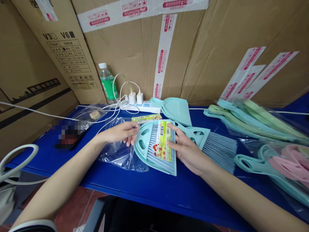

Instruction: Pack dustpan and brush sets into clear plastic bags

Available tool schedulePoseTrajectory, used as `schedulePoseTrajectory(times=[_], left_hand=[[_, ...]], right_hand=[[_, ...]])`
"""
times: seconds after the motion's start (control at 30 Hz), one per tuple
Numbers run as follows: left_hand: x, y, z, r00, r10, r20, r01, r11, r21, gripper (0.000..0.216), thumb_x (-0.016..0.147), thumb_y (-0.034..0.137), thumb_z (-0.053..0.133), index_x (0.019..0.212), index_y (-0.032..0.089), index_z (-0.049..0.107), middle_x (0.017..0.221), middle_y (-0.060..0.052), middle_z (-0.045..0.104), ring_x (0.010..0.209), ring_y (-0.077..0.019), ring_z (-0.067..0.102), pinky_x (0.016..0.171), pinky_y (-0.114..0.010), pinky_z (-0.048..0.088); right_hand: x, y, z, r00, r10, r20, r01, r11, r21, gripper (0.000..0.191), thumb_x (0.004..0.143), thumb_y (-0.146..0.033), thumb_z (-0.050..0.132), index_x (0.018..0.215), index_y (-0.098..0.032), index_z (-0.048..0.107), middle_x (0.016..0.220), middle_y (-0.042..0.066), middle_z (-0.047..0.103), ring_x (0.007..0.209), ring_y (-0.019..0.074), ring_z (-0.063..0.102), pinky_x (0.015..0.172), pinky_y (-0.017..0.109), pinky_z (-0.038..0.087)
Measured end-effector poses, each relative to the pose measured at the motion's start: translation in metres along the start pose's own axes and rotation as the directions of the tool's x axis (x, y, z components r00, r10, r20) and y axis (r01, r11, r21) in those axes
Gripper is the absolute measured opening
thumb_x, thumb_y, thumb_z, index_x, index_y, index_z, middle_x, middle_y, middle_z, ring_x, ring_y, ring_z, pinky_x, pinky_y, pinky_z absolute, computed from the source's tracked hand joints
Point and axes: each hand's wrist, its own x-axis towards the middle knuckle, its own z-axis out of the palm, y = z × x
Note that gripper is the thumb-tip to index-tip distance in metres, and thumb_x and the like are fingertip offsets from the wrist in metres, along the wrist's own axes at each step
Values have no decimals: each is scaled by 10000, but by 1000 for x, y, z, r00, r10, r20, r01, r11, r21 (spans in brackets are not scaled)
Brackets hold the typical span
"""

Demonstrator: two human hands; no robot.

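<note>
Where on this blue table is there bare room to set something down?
Bare: the near strip of the blue table along its front edge, below the dustpan; also a small gap behind the brush, beside the spare dustpan. Crowded: bagged sets at right, power strip and bottle at back left.

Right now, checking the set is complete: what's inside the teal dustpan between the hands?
A brush with grey bristles, a yellow-green label card on top. The card and the right hand cover part of the bristles.
</note>
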Motion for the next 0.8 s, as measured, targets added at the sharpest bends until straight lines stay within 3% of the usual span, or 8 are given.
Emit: schedulePoseTrajectory(times=[0.13,0.23,0.3,0.37,0.4,0.47,0.63,0.8], left_hand=[[0,6,2,998,60,-25,-58,995,82,147,911,328,444,827,207,433,582,54,544,457,-73,471,465,-196,389],[-6,14,-6,991,51,-126,-6,940,340,169,912,324,406,875,188,500,636,22,566,547,-108,520,546,-230,429],[-11,20,-15,943,-19,-333,223,777,589,198,916,291,393,922,172,550,722,-25,620,662,-156,588,652,-282,459],[-18,23,-25,835,-146,-531,526,496,691,238,919,238,374,971,145,586,845,-94,664,819,-225,637,765,-344,463],[-20,24,-29,785,-213,-581,615,378,692,259,918,208,362,972,131,603,887,-123,673,885,-255,643,803,-364,458],[-24,23,-34,737,-320,-596,675,286,681,268,886,144,372,885,110,638,860,-151,684,904,-281,651,806,-370,460],[-22,19,-35,719,-520,-461,672,350,653,254,760,65,419,592,137,596,565,-84,643,506,-181,600,587,-286,462],[-17,20,-30,746,-546,-381,647,458,609,237,737,48,377,683,147,586,556,-35,642,389,-122,508,519,-244,432]], right_hand=[[1,0,-2,1000,-5,12,5,1000,-2,760,839,-85,522,1507,-283,218,1259,48,663,1112,209,639,921,417,532],[2,1,-4,1000,-13,29,13,1000,-6,765,844,-107,532,1511,-289,205,1257,53,664,1112,218,640,920,437,534],[2,2,-6,999,-28,41,28,1000,-1,774,842,-121,550,1514,-285,201,1269,58,657,1125,221,633,922,435,535],[3,3,-8,998,-48,51,48,999,-1,793,835,-131,572,1517,-283,198,1269,64,656,1130,226,630,920,430,537],[3,4,-8,997,-54,54,54,999,-4,802,832,-133,579,1519,-284,194,1260,65,661,1125,229,633,914,431,540],[3,3,-7,997,-54,52,54,998,-15,803,834,-128,574,1520,-290,190,1235,63,674,1103,232,645,904,441,546],[1,-1,-3,1000,-8,-10,7,1000,-18,737,857,-91,516,1501,-300,225,1214,40,686,1092,216,653,931,444,536],[1,0,-5,999,-20,29,21,1000,-6,797,828,-106,581,1510,-308,220,1200,41,694,1108,224,645,934,441,534]])
